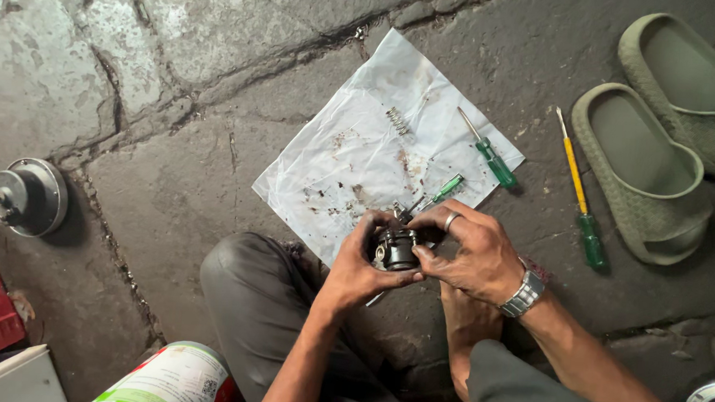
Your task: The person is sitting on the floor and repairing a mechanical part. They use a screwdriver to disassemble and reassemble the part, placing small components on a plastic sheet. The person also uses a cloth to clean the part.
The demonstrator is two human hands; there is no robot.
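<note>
Two hands [419, 261], three screwdrivers [490, 155], two slippers [644, 171]

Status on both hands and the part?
Left hand and right hand both gripping small black round part. Held above stained white sheet. Nothing blocking; screwdrivers lie apart.

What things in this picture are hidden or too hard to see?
- Black round part, head view: mostly covered by the left hand and right hand.
- Spring on the white sheet: too small for detail.
- Can: cut off by the bottom edge.
</note>
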